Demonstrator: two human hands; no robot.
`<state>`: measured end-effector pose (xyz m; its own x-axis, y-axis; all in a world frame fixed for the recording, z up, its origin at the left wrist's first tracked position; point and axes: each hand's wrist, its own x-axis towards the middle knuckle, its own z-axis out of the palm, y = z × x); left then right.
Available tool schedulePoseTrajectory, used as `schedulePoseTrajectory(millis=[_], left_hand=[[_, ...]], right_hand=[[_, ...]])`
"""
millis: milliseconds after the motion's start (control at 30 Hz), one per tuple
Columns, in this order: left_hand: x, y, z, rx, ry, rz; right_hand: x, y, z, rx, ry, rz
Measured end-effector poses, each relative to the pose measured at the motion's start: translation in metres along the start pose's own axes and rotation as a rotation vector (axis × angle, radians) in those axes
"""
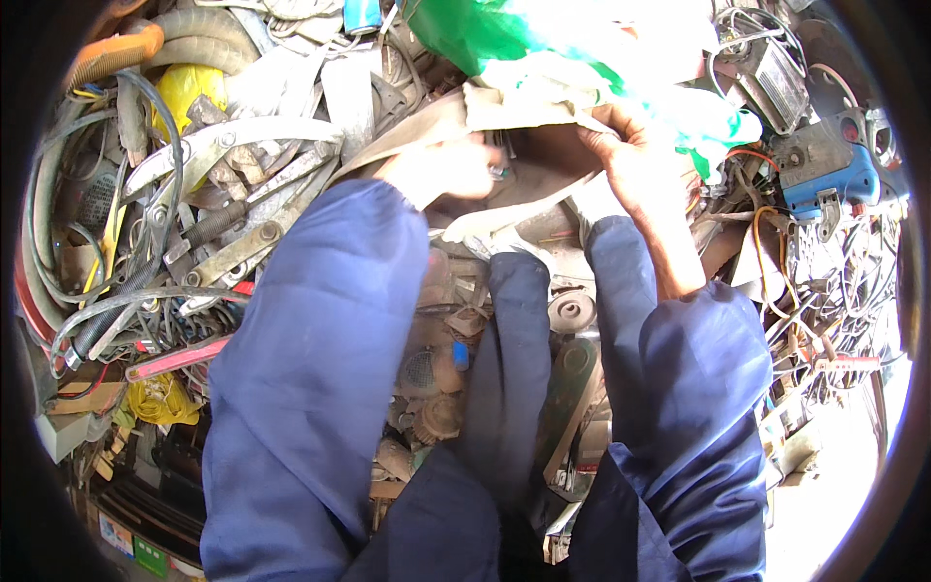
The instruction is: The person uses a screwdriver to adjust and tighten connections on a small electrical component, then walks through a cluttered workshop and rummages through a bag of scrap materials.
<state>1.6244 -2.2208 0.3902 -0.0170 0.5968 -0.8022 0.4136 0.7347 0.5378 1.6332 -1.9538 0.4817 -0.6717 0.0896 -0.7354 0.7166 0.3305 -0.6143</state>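
Note:
A beige cloth sack (427,134) lies in front of me, its mouth spread wide and its inside dark. My right hand (630,155) is closed on the sack's right rim, thumb and fingers pinching the cloth. Inside the mouth, at the left, my left hand (448,171) is slightly blurred. Its fingers are bunched round something small with a greenish glint, too small to name. A green and white plastic bag (543,48) sits just beyond the sack's far edge.
Scrap surrounds me: metal levers (233,141), hoses and cables at left, yellow plastic bags (163,398), a blue and grey power tool (832,170) and tangled wires (844,281) at right. Between my legs lie a round metal disc (572,310) and a long greenish tool (567,393).

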Motion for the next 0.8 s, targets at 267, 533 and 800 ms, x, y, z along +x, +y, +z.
schedulePoseTrajectory(millis=[267, 533, 800], left_hand=[[-0.040, -0.040, 0.067, -0.321, 0.347, 0.077], [-0.069, 0.025, 0.003, -0.129, -0.008, -0.043], [-0.069, 0.040, -0.030, -0.525, -0.068, -0.283]], right_hand=[[-0.008, -0.027, 0.010, -0.020, -0.054, 0.027], [-0.011, -0.021, 0.009, -0.102, 0.007, 0.036], [-0.008, -0.022, 0.010, -0.123, 0.024, 0.132]])
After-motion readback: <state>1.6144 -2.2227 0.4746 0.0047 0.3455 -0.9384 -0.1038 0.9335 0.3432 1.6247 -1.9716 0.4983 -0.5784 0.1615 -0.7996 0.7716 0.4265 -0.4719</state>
